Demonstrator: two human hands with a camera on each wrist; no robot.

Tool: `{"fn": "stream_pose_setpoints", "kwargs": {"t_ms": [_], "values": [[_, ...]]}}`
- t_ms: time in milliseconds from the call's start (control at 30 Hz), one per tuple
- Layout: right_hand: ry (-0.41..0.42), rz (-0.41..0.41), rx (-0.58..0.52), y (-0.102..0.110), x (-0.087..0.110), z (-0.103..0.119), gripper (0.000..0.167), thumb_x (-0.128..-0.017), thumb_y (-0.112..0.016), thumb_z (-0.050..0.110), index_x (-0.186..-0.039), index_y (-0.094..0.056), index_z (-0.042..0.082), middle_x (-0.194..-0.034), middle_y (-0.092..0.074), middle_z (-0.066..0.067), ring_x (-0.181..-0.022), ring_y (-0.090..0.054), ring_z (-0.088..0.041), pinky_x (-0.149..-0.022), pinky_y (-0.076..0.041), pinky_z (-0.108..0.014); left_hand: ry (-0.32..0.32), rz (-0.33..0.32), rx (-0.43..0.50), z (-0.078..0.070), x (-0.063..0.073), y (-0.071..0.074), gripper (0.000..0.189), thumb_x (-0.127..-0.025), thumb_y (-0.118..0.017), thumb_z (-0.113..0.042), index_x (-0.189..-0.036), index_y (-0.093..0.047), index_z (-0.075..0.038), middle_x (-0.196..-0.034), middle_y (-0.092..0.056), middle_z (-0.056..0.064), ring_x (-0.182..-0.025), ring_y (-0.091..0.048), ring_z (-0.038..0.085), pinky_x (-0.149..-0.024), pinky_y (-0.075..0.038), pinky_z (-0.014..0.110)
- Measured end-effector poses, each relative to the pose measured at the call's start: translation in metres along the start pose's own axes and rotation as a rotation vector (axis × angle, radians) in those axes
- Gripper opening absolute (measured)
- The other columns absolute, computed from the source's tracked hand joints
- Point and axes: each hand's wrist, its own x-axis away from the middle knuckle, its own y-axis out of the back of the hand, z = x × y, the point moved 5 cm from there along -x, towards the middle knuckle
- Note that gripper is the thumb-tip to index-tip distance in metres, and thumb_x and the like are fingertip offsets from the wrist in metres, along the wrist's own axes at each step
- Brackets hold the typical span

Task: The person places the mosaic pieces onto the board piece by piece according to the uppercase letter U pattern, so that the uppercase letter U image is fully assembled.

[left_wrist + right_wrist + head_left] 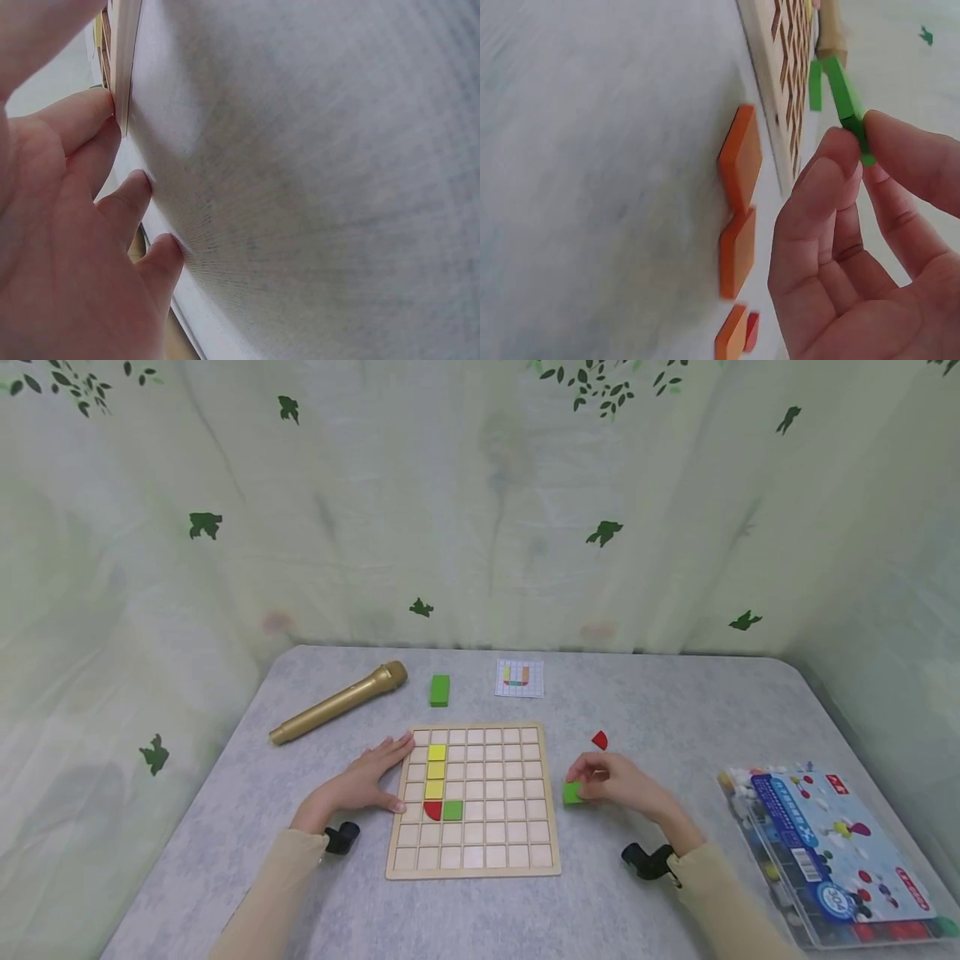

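Observation:
My right hand (611, 783) pinches a flat green square tile (844, 97) between thumb and fingertips, just right of the wooden grid board (495, 868). My left hand (360, 781) lies with fingers spread along the board's left edge, its thumb and index fingertip touching the frame. On the board, a column of three yellow tiles (436, 770) stands above a red quarter-round piece (432, 810), with another green tile (452, 811) beside the red one. Three orange tiles (742, 161) lie on the table below the right hand, hidden from the head view.
A second red quarter-round piece (600, 740) lies beyond my right hand. Behind the board are a green block (440, 691) and a pattern card (519, 679). A gold microphone (337, 702) rests at back left; a clear plastic case (832, 860) with a printed cover stands at right.

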Motion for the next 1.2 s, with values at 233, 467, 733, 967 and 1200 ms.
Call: {"fn": "stream_pose_setpoints", "kwargs": {"t_ms": [233,467,733,967,1200], "values": [[0.088,0.077,-0.008,-0.022,-0.022,0.018,0.008,-0.086,-0.064,0.006,-0.094,-0.067,0.006,-0.085,-0.057,-0.007,-0.077,-0.056,-0.020,-0.066,-0.049,-0.029,0.012,0.003,0.005,0.000,0.000,0.000,0.105,-0.074,-0.079,-0.038,-0.153,-0.019,-0.005,-0.159,-0.010,0.013,-0.143,-0.003,0.040,-0.112,-0.002,0.059],[0.154,0.157,0.005,-0.047,-0.038,0.032,0.014,-0.086,-0.061,0.000,-0.098,-0.067,0.005,-0.082,-0.056,-0.005,-0.080,-0.052,-0.020,-0.069,-0.046,-0.029,0.011,0.002,0.009,0.000,0.000,-0.001,0.105,-0.074,-0.080,-0.038,-0.153,-0.019,-0.005,-0.159,-0.010,0.012,-0.143,-0.002,0.040,-0.112,-0.002,0.059],[0.166,0.198,0.002,-0.073,-0.051,0.044,0.017,-0.085,-0.060,-0.005,-0.096,-0.066,0.006,-0.080,-0.056,-0.004,-0.076,-0.053,-0.017,-0.068,-0.048,-0.028,0.002,0.000,0.017,0.000,0.001,0.000,0.105,-0.074,-0.080,-0.037,-0.152,-0.019,-0.004,-0.159,-0.010,0.013,-0.143,-0.002,0.040,-0.111,-0.002,0.059],[0.137,0.214,-0.002,-0.094,-0.063,0.048,0.017,-0.083,-0.060,-0.007,-0.094,-0.065,0.005,-0.077,-0.057,-0.004,-0.064,-0.054,-0.015,-0.058,-0.048,-0.027,-0.002,0.001,0.018,-0.001,0.001,0.000,0.105,-0.074,-0.080,-0.037,-0.152,-0.018,-0.003,-0.159,-0.010,0.014,-0.143,-0.002,0.040,-0.111,-0.002,0.060],[0.138,0.182,0.109,-0.107,-0.071,0.053,0.018,-0.080,-0.063,-0.006,-0.089,-0.066,0.009,-0.073,-0.057,0.002,-0.065,-0.052,-0.011,-0.058,-0.045,-0.024,-0.010,0.000,0.019,-0.002,0.001,0.000,0.105,-0.074,-0.080,-0.037,-0.152,-0.019,-0.003,-0.159,-0.010,0.014,-0.143,-0.002,0.041,-0.111,-0.001,0.060]]}}
